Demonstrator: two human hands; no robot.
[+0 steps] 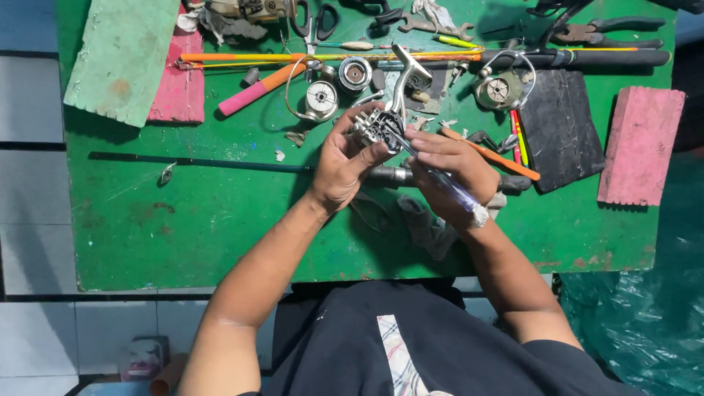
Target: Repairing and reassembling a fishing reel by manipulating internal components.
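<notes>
At the upper left of the frame a pale green foam block [121,59] lies on my green table [183,227], overlapping a pink block [178,84] just beside it. Below them a thin dark rod [198,161] runs across the table toward the middle, passing under my hands. Further right, near the top, an orange and yellow rod [293,56] stretches sideways, with a pink and orange handle [257,89] slanting beneath it and a round silver spool [321,99] next to that. In the centre my left hand [345,165] has its fingers [352,117] curled closed around a small fishing reel body [381,125], whose metal arm points up toward the top of the frame; the reel sits above the table at the middle of the picture, between my two hands. My right hand [455,169] has its fingers wrapped shut around a screwdriver with a clear bluish handle [447,187], its shaft slanting up and left so the tip meets the reel. A grey rag [429,231] lies under my right wrist. Right of that rest another reel [499,89], a black mat [561,128], and, at the far right edge, a second pink block [642,147], with pliers [609,31] in the upper right corner.
</notes>
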